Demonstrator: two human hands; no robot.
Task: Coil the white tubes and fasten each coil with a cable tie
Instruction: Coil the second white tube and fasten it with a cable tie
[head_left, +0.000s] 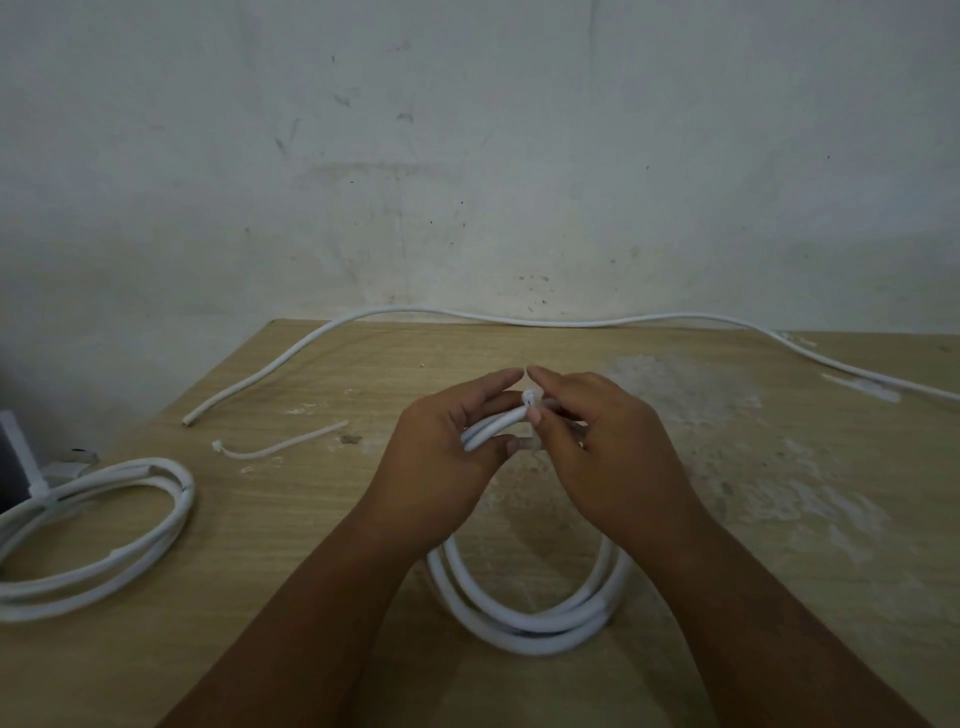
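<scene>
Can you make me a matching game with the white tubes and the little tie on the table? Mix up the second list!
Things:
1. coil in the hands
2. coil at the left edge
3. long straight tube
4. loose cable tie

Places or states:
A. stretched along the far side by the wall
B. lying flat alone, nobody touching it
C. held up at its top by both hands
D. short thin strip between the tube's end and the left hand

Pairs: 1-C, 2-B, 3-A, 4-D

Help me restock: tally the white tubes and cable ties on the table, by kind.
Coiled white tubes: 2, the coil in the hands and the coil at the left
Uncoiled white tube: 1
Loose cable tie: 1
Cable tie on the held coil: 1
Total: 5
</scene>
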